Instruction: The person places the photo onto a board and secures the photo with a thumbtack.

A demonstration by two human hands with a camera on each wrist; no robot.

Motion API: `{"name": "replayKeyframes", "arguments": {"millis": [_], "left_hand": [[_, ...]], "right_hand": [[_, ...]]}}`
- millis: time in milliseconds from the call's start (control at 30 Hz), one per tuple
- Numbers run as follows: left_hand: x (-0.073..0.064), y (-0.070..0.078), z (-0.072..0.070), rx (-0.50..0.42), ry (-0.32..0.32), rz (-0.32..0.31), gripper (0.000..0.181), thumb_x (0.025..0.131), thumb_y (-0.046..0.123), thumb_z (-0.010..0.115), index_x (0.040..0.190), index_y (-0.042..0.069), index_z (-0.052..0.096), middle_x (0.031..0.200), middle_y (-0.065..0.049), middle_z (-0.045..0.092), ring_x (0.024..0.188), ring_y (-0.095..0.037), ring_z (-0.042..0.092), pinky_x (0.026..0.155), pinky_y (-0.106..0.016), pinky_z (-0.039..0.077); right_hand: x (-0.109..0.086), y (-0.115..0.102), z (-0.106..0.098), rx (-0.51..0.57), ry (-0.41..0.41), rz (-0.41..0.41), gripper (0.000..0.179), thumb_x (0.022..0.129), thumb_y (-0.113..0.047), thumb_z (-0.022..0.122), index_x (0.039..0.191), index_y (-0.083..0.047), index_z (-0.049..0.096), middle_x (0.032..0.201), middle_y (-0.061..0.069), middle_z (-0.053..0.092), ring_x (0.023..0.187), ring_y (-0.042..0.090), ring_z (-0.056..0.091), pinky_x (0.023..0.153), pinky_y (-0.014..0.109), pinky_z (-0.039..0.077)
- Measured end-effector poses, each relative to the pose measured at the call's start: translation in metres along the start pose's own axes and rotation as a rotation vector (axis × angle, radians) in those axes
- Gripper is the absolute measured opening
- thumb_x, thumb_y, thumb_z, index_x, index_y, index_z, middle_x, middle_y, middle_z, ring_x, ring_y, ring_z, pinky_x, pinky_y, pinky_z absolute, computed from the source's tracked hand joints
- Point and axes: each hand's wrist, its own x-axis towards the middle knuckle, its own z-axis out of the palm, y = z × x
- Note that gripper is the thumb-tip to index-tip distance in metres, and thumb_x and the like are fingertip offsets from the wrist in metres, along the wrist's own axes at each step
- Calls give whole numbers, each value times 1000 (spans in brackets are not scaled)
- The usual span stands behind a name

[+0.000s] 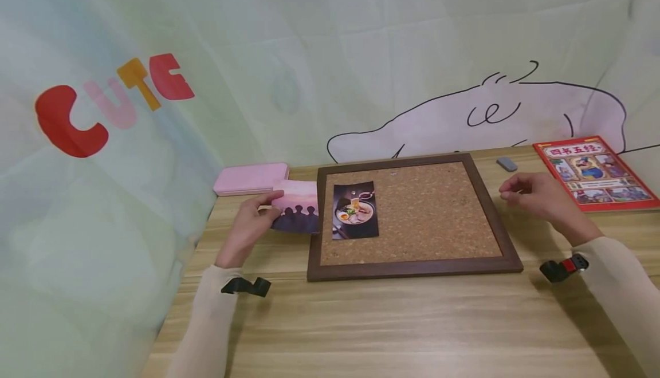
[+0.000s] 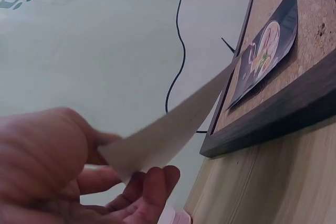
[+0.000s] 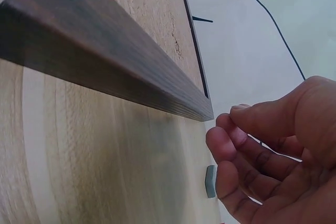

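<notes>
My left hand [image 1: 251, 226] pinches a photo print [image 1: 296, 206] by its left edge, thumb on one side and fingers on the other. The print shows dark silhouettes against a pink sky; its pale back [image 2: 168, 129] faces the left wrist camera. Its right edge meets the left side of the framed cork board [image 1: 428, 212]. On the cork, toward the left, is a photo of a ramen bowl [image 1: 356, 211] with a small pin near its top. My right hand [image 1: 541, 200] hovers right of the frame, fingers loosely curled, nothing visible in it.
A pink case [image 1: 251, 178] lies behind the left hand. At the back right are a small grey object [image 1: 507, 164] and a red-bordered book [image 1: 598, 174]. A tiny clear item [image 1: 393, 174] sits near the board's top edge. Printed fabric [image 1: 289, 80] hangs behind the wooden table [image 1: 361, 326].
</notes>
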Motion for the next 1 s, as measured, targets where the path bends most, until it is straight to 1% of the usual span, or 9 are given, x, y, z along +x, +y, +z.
{"name": "replayKeyframes", "arguments": {"millis": [100,200,300,400,567,633,800,900,1000], "left_hand": [[5,4,8,-2,-31,0,50,105,13,65,155,11,57,146,-20,55,110,-26,61,80,-17,49],[10,7,17,-26,-61,16,55,103,15,71,156,15,57,143,-18,55,106,-23,62,80,-19,51],[14,11,25,-60,-85,48,57,101,14,73,155,15,58,141,-17,56,99,-19,62,76,-21,50],[17,18,33,-87,-103,69,58,99,13,75,154,16,59,136,-15,58,94,-15,62,74,-23,49],[25,33,46,-99,-106,99,58,96,17,78,152,21,62,126,-10,61,92,-13,64,75,-25,49],[28,38,51,-105,-108,112,59,96,18,78,152,21,62,130,-10,61,92,-13,64,76,-25,49],[32,52,66,-114,-122,128,61,96,18,79,153,21,61,147,-12,58,100,-18,62,79,-26,48],[33,59,75,-108,-129,124,61,95,20,79,153,22,60,153,-10,57,113,-23,63,86,-30,50],[34,65,84,-112,-138,118,61,95,20,79,153,23,61,152,-12,60,125,-28,65,98,-37,53]], "right_hand": [[0,0,0,9,4,3,28,108,-19,64,124,3,66,121,24,68,99,26,59,73,23,50],[0,0,0,20,4,4,30,108,-21,64,126,3,65,122,25,67,100,27,60,73,22,50],[1,-1,1,33,2,7,31,108,-21,64,127,3,64,125,26,67,102,28,61,74,20,51],[1,-3,2,51,7,1,29,108,-18,64,127,4,64,124,26,67,99,24,60,74,20,51],[2,-6,3,67,16,-4,28,108,-17,64,125,4,64,117,21,69,94,19,60,73,23,51],[3,-8,3,68,18,0,28,108,-19,64,124,4,64,113,19,70,94,19,61,73,23,51],[3,-11,4,72,31,6,33,109,-24,63,125,4,65,111,20,73,96,23,65,73,23,50],[4,-13,5,83,53,13,36,110,-28,62,127,3,66,114,22,73,98,25,66,74,22,49],[5,-16,7,94,82,19,37,109,-30,62,127,2,67,116,21,72,98,24,67,74,21,49]]}}
